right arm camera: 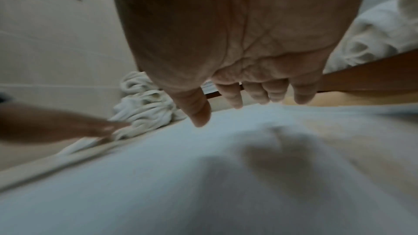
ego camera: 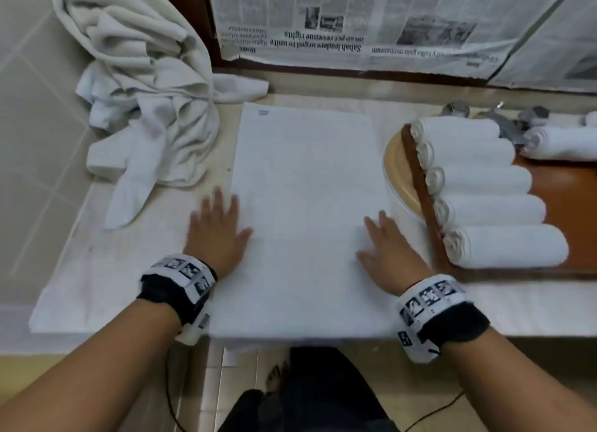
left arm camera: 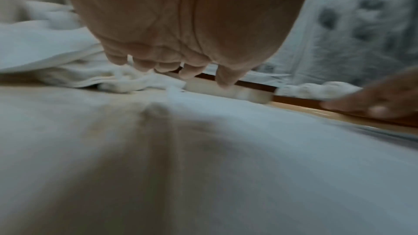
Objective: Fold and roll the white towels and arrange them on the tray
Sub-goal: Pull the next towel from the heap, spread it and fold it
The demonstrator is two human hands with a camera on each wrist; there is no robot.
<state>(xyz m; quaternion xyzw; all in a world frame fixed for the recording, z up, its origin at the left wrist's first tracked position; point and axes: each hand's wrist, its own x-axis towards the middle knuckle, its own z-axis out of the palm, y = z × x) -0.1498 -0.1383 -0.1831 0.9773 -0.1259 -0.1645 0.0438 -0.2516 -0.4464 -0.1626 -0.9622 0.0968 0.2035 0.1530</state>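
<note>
A white towel [ego camera: 307, 186] lies folded into a long flat strip down the middle of the counter. My left hand [ego camera: 218, 228] lies flat, fingers spread, on its near left edge. My right hand [ego camera: 386, 242] lies flat with straight fingers on its near right part. Both palms [left arm camera: 181, 24] [right arm camera: 237, 33] hover just over the cloth [left arm camera: 226, 149] [right arm camera: 181, 167] in the blurred wrist views. Several rolled white towels [ego camera: 484, 189] lie side by side on the brown wooden tray [ego camera: 562, 199] at the right. A heap of loose white towels [ego camera: 145, 92] sits at the back left.
A cream round plate [ego camera: 397, 166] peeks from under the tray's left rim. Metal objects [ego camera: 504, 118] and another towel roll [ego camera: 562, 142] lie at the tray's far end. Newspaper [ego camera: 371, 21] covers the back wall. A white cloth [ego camera: 97, 286] covers the counter, whose front edge is near me.
</note>
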